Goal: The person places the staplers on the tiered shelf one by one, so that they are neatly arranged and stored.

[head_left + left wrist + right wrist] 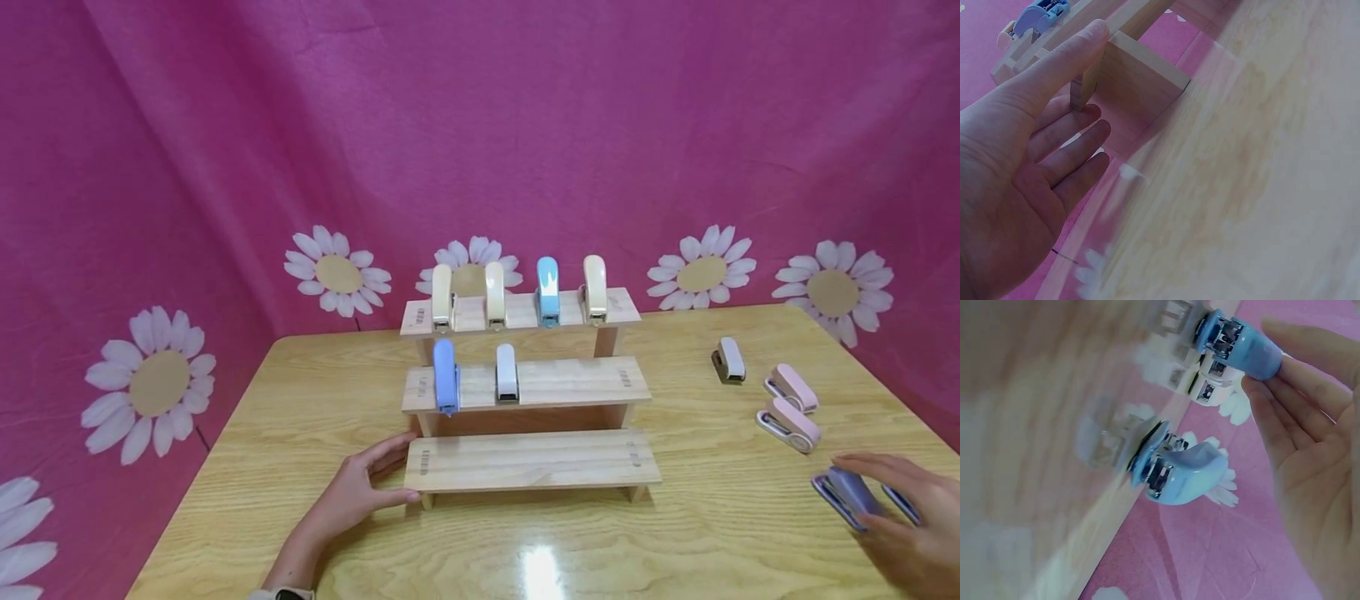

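My left hand (360, 487) grips the left end of the lowest step of a wooden display stand (532, 462), thumb in front and fingers behind. In the left wrist view the thumb lies against the board end (1141, 69). On the far right, my right hand (911, 508) pinches a purple-blue stapler (851, 493) between thumb and fingers; it is low over or on the table. Another blue stapler (1188, 475) lies beside it, partly hidden by the hand in the head view.
Staplers in cream (442, 296) and light blue (548, 292) line the top step. A periwinkle stapler (446, 375) and a white one (506, 372) occupy the middle step. Pink staplers (791, 425) and a white-and-dark stapler (728, 361) lie right of the stand. A magenta cloth (480, 125) hangs behind.
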`<state>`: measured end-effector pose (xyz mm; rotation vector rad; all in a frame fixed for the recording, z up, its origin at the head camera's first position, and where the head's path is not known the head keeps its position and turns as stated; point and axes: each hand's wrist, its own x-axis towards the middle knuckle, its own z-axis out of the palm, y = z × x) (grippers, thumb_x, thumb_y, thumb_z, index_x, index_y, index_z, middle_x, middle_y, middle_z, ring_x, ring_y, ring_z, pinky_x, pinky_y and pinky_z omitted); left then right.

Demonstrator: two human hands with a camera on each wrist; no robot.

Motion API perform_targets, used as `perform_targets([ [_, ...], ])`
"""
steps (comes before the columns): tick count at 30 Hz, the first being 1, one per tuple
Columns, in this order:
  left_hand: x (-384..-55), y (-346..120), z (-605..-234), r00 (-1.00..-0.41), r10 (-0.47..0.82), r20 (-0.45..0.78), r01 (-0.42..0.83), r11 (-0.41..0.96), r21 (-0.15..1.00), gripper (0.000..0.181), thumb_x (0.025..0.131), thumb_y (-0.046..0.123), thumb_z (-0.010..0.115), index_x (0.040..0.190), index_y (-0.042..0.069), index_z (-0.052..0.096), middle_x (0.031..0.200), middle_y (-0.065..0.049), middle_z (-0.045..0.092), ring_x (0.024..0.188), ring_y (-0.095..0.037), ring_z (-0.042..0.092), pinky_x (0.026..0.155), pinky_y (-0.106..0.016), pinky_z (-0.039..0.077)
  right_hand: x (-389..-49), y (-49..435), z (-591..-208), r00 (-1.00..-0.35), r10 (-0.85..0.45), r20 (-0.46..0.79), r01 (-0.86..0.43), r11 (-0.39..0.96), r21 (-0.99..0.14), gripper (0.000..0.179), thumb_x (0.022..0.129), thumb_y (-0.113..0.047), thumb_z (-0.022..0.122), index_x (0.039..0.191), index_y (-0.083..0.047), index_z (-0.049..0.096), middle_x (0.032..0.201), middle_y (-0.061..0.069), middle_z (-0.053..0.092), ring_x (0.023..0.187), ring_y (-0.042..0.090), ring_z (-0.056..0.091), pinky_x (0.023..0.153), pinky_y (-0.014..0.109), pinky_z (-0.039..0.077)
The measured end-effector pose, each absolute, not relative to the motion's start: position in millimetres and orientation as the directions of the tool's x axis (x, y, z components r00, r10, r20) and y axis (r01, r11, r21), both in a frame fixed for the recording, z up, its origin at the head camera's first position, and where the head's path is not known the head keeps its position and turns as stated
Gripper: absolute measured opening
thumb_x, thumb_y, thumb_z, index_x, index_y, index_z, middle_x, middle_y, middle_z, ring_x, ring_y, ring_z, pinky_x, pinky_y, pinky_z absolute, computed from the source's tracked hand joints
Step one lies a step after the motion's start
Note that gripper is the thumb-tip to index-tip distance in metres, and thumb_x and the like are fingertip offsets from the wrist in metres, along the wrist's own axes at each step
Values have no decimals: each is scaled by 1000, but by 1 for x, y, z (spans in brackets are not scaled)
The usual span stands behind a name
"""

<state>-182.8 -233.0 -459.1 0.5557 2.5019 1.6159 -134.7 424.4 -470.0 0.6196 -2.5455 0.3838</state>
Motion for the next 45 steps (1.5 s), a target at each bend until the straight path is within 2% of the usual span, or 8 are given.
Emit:
perform_targets([
  [3,-183,-233,-458,-923,369,109,249,358,900,79,78,21,83,143,-2,45,140,-24,54,128,-38,54,108,-37,49,-135,427,-472,-737,-387,554,-555,814,-170,95,37,-2,90,126,-19,62,133,-45,25,120,-31,20,96,-13,14],
  [7,-183,-233,-458,-922,370,114,256,363,896,78,78,21,82,143,-1,46,140,-24,55,128,-37,55,109,-36,49,-137,430,-475,-692,-417,590,-617,765,-182,71,69,-41,86,131,-17,59,138,-41,26,123,-27,24,98,-12,17],
  [10,-184,-233,-458,-923,366,119,262,371,891,77,78,21,82,143,-1,47,140,-23,55,127,-36,56,108,-36,50,-139,429,-476,-678,-418,605,-629,756,-183,72,75,-63,65,129,-16,60,137,-41,28,122,-27,25,96,-12,17],
  [16,-185,-233,-457,-922,369,119,263,370,891,77,79,21,82,143,-1,47,141,-22,55,127,-38,55,108,-36,50,-138,426,-477,-726,-354,589,-533,832,-156,83,46,-32,94,117,-4,63,124,-30,43,117,-29,21,94,-14,14],
  [21,-186,-233,-457,-923,372,101,247,368,896,77,79,20,82,143,-1,46,143,-21,53,129,-37,54,109,-38,48,-136,422,-478,-741,-291,605,-495,846,-198,89,28,-8,94,110,5,61,118,-25,49,113,-29,23,91,-14,17],
  [26,-186,-232,-456,-917,383,116,266,369,891,76,79,20,81,143,-2,46,143,-22,53,128,-39,54,109,-41,47,-141,416,-471,-667,-295,684,-585,776,-236,86,41,-34,98,106,8,62,124,-40,38,109,-24,35,88,-10,25],
  [32,-185,-233,-456,-913,390,118,272,365,890,75,81,20,81,143,-3,46,142,-24,53,128,-41,54,109,-43,47,-149,396,-455,-611,-324,723,-634,747,-201,92,74,-72,63,103,14,60,123,-39,40,109,-24,36,93,-10,26],
  [45,-183,-233,-459,-920,376,106,249,354,902,77,79,21,82,143,-1,46,140,-22,55,128,-39,54,110,-40,47,-167,352,-416,-623,-353,698,-630,756,-179,76,50,-28,95,111,5,63,127,-35,40,115,-23,37,92,-9,31],
])
